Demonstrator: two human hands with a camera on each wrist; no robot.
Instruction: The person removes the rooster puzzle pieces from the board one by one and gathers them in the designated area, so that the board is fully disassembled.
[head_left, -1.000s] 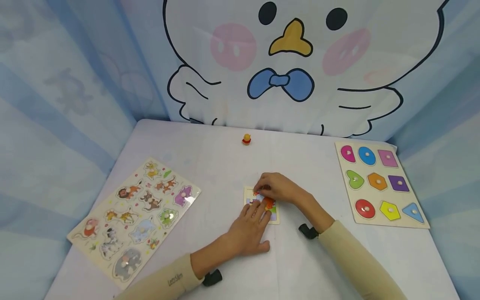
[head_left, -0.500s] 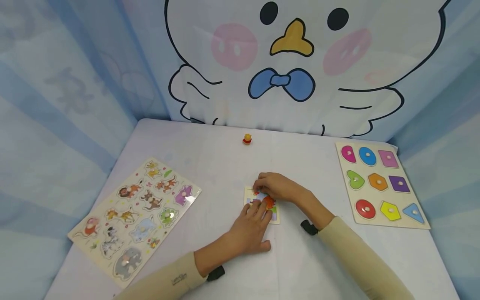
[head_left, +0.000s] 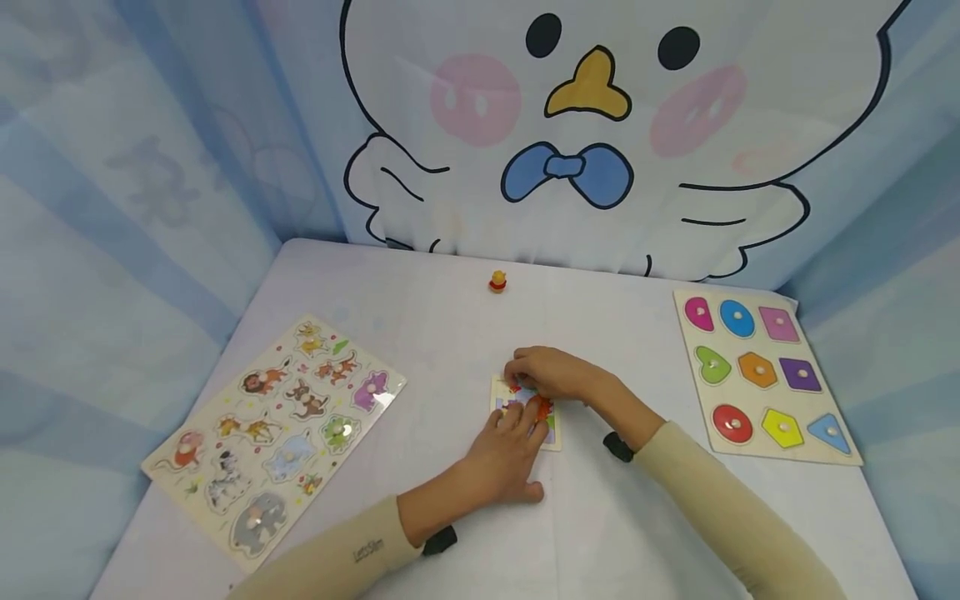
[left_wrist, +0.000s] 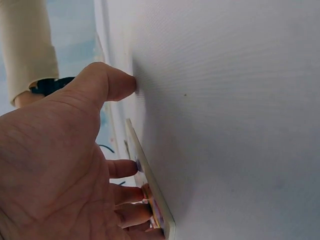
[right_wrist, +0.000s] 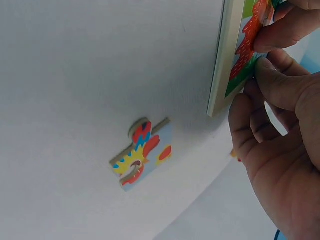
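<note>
A small framed jigsaw puzzle (head_left: 554,443) with a bright picture lies mid-table. My left hand (head_left: 504,462) has its fingertips on its near part, fingers spread and fairly straight; in the left wrist view they reach over the puzzle's edge (left_wrist: 150,170) and the thumb stands off to the side. At the far part, my right hand (head_left: 551,372) has thumb and fingers curled together, pinching a jigsaw piece against the picture, mostly hidden by the fingers. In the right wrist view, the thumb (right_wrist: 275,82) presses by a green corner. A loose jigsaw piece (right_wrist: 152,150) lies close by, hidden in the head view.
An animal peg board (head_left: 347,467) lies tilted at the left. A board of coloured knobbed shapes (head_left: 720,383) is at the right. Toward the back edge stands a tiny yellow and red figure (head_left: 498,282). A printed curtain (head_left: 405,75) closes off the back.
My right fingers shift slightly left over the puzzle's far part. My left hand stays on the near part with hardly any movement. The head view tilts a little.
</note>
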